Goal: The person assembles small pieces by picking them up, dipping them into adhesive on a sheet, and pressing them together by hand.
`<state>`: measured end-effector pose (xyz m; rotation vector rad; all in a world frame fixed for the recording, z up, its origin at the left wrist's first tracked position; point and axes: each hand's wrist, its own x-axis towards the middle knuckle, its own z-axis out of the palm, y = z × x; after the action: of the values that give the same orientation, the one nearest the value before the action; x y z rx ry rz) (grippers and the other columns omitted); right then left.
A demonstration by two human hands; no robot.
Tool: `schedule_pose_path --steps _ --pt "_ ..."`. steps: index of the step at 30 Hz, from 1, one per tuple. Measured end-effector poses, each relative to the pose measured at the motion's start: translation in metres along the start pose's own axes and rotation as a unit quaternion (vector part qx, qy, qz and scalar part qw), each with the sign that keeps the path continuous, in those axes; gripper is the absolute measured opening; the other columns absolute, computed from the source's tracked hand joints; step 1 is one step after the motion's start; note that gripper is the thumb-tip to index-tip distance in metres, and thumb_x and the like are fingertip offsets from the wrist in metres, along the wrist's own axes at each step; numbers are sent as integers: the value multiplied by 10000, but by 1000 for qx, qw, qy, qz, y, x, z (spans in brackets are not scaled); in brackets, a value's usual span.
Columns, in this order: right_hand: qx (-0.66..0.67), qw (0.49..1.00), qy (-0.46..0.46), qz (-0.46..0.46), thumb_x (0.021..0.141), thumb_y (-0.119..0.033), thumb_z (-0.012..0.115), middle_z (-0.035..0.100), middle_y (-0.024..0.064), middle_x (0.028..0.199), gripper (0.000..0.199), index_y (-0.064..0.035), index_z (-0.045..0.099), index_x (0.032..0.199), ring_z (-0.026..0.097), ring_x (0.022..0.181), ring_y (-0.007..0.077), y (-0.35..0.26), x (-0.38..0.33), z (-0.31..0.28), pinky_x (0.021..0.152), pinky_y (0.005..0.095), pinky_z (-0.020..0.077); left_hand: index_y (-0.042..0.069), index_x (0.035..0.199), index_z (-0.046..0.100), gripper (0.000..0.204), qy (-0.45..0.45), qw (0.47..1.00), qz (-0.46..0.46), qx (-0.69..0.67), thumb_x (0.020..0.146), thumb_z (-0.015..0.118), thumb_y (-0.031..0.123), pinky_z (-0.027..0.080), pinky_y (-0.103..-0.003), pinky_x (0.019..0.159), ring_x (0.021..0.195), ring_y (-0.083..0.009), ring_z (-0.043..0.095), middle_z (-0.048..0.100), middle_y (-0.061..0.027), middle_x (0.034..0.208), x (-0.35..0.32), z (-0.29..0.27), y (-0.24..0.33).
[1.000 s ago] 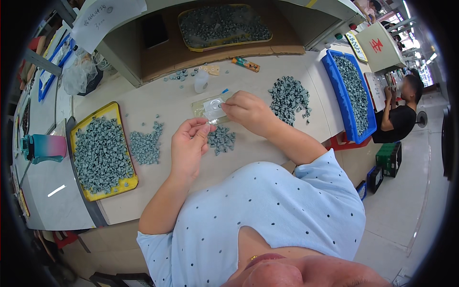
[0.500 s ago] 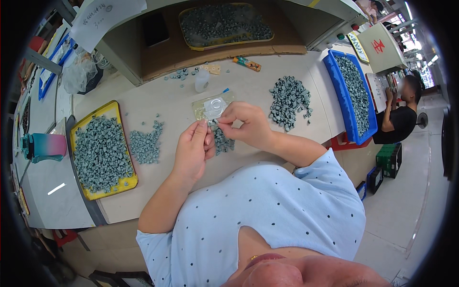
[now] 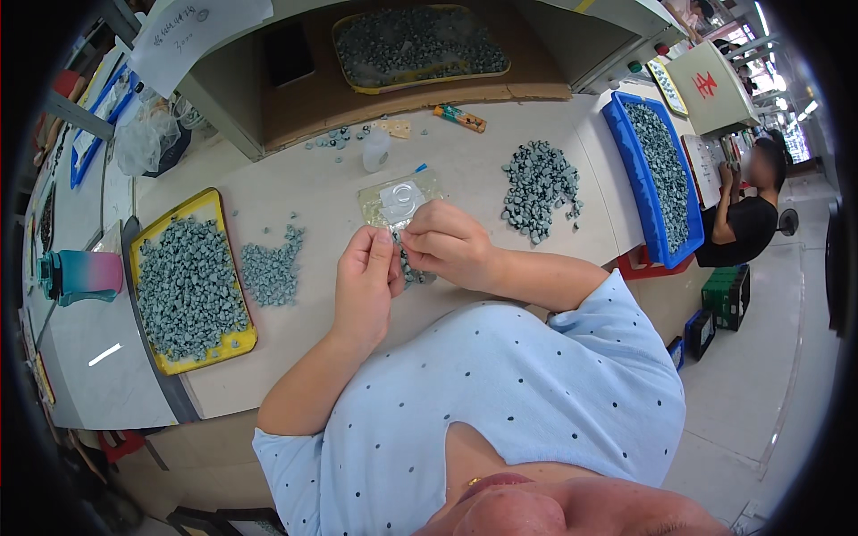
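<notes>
Left hand (image 3: 365,281) and right hand (image 3: 450,248): fingers pressed together, contents indiscernible; loose pinch could cause drops onto stones (image 3: 414,276) at five o'clock.

- Small grey-green pieces (image 3: 539,188): hard, stone-like, rough-looking in bulk, dark spots glossy
- Flat packet (image 3: 429,186): clear plastic film, shiny
- Tabletop (image 3: 469,156): smooth, pale, faint sheen
- Yellow tray (image 3: 214,205): smooth plastic
- Blue bin (image 3: 642,219): plastic, slight shine
- Little cup (image 3: 376,150): translucent plastic, cloudy
- Bag (image 3: 147,138): thin clear plastic, crinkled
- Sheet (image 3: 201,45): white paper, matt
- Shelf base (image 3: 527,92): brown cardboard look, matt
- Shirt (image 3: 500,375): soft matt cloth
- Bottle (image 3: 94,275): plastic-looking, smooth
</notes>
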<state>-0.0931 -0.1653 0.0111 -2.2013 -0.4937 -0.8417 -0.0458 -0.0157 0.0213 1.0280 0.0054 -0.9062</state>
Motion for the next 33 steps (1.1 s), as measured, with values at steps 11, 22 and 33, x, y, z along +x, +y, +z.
schedule_pose_path --steps 11,22,33 --pt "68 955 -202 208 730 -17 656 623 106 870 147 -11 665 877 605 785 271 18 16 -49 711 339 500 80 799 475 206 7 990 -61 130 949 465 222 206 -185 385 467 -26 288 411 40 616 7 -9 2" --pt "-345 807 -263 400 719 -6 604 592 161 890 196 10 605 915 576 846 332 64 -14 -108 777 370 467 -12 1033 422 227 -40 997 -60 -24 814 373 -46 349 -220 492 596 -79 379 498 -99 909 8 -3 5" --pt "-114 938 -160 285 731 -5 601 614 118 893 232 -19 651 956 600 759 250 31 7 -71 701 311 495 10 1065 362 177 -29 994 -100 -32 896 326 -26 379 -228 527 627 -103 395 529 -202 1031 9 -6 4"
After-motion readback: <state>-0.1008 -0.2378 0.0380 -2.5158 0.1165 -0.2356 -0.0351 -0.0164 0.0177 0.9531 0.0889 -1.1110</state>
